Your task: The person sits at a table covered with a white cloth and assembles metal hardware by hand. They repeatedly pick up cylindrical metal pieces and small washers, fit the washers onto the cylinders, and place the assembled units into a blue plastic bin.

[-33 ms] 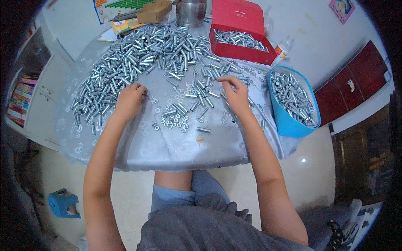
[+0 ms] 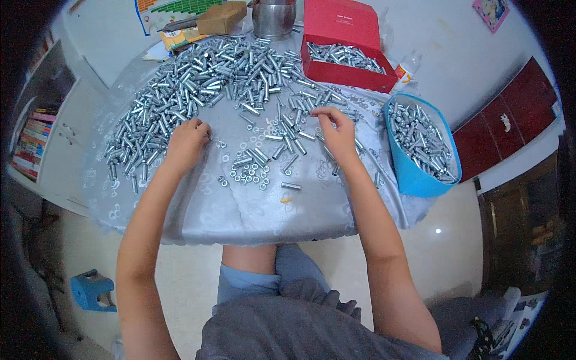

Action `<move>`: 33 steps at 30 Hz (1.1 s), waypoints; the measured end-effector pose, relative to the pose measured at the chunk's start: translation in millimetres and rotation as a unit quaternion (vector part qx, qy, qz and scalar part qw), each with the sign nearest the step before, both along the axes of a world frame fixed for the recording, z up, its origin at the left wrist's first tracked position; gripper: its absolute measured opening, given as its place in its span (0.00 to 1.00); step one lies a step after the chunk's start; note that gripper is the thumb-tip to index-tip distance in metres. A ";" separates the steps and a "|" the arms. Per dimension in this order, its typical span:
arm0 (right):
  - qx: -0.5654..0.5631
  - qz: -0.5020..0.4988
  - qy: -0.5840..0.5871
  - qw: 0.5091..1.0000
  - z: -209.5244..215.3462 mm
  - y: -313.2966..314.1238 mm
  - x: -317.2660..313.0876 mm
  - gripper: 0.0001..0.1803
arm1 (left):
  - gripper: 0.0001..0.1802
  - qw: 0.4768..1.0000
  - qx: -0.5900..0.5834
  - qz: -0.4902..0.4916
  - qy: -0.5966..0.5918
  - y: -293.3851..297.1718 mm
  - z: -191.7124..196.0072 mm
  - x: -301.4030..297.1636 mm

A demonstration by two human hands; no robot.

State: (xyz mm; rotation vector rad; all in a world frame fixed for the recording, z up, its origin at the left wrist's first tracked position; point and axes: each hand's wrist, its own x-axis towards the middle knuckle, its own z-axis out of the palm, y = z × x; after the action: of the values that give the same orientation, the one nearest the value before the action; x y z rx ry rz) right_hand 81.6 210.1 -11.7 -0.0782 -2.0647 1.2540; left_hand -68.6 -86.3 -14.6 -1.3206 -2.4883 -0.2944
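My left hand [image 2: 188,144] rests at the right edge of a large heap of silver metal expansion bolts [image 2: 204,75]. Its fingers curl together around something small that I cannot make out. Across from it, my right hand [image 2: 338,135] is over a looser scatter of bolts [image 2: 289,135], thumb and index fingertips close together in a pinch; whatever is between them is too small to tell. Loose nuts [image 2: 252,174] and flat washers [image 2: 259,144] lie on the cloth between my hands. A single metal sleeve [image 2: 291,186] lies nearer to me.
A silver cloth [image 2: 240,219] covers the round table. At the back right, an open red box [image 2: 348,78] holds more bolts; a blue bin [image 2: 420,186] full of them stands at the right. A metal pot [image 2: 273,21], cardboard box [image 2: 222,18] and plastic bottle [image 2: 408,65] stand behind.
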 end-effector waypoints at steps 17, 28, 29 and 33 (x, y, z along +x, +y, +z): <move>0.113 0.119 -0.044 0.985 -3.1 -26.7 13.8 0.07 | 0.13 0.944 0.297 0.092 -0.112 56.6 12.0 -39.6; 0.360 0.167 -0.092 0.913 -6.1 -83.6 -15.7 0.18 | 0.09 0.778 0.514 -0.035 -0.359 72.4 -12.2 23.0; 0.353 0.163 -0.089 0.917 -8.2 -82.6 -15.9 0.18 | 0.06 0.781 0.486 -0.049 -0.389 69.0 -10.0 29.5; 0.370 0.132 -0.095 0.915 -8.9 -82.4 -13.2 0.18 | 0.07 0.808 0.151 -0.177 -0.541 50.1 14.4 42.0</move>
State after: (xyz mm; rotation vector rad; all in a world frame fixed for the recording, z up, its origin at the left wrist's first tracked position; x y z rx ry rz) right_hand 68.4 127.7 -20.7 0.4555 -2.6554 0.5392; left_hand -26.6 -36.2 -0.2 -1.7475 -2.6910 -1.9184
